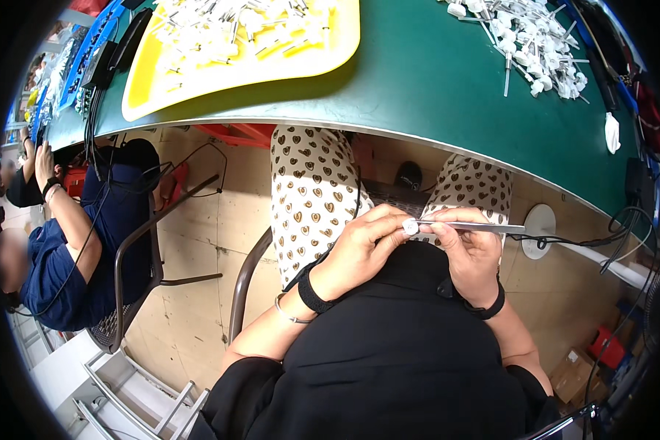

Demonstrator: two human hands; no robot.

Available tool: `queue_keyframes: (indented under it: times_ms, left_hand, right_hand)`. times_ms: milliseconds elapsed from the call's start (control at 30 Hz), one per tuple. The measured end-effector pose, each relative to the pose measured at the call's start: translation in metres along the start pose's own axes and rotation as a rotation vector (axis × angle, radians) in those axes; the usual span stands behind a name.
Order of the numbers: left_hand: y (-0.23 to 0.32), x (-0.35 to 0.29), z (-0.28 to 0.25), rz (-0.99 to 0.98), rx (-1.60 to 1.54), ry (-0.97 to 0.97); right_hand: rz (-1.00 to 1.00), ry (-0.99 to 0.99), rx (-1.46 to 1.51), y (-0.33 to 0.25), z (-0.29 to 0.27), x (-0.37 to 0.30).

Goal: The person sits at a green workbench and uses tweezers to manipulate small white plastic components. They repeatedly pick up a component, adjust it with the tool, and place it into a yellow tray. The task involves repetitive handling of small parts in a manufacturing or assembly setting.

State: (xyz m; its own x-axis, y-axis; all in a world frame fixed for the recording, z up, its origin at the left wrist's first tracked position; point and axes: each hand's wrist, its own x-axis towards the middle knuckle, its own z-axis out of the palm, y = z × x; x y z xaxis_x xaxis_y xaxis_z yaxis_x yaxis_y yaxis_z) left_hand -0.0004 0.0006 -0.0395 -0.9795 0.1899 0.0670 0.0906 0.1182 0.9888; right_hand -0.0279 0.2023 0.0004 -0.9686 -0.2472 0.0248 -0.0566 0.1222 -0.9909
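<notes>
Above a patterned lap [312,205], just short of the green counter [418,81], the left hand [367,246] pinches a small white part [411,227] between thumb and fingers. To its right, the right hand [471,257] grips a slim metal tool [504,229] lying crosswise, its tip aimed left at the part; whether they touch, I cannot tell from here.

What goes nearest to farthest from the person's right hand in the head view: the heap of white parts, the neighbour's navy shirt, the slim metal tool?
From the right hand:
1. Slim metal tool: held in it.
2. Heap of white parts: ahead, on the green table, right side.
3. Navy shirt: far over on the left.
</notes>
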Motion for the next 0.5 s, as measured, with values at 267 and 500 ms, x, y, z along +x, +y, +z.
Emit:
queue_keyframes:
  times_ms: [267, 500]
  left_hand:
    - [0.0059, 0.0012, 0.0003, 0.018, 0.026, -0.003]
    - [0.0043, 0.0002, 0.0014, 0.011, 0.031, 0.004]
  right_hand:
    - [0.001, 0.024, 0.079, -0.0011, 0.0007, -0.0003]
    - [-0.009, 0.005, 0.089, -0.0013, -0.0005, 0.0002]
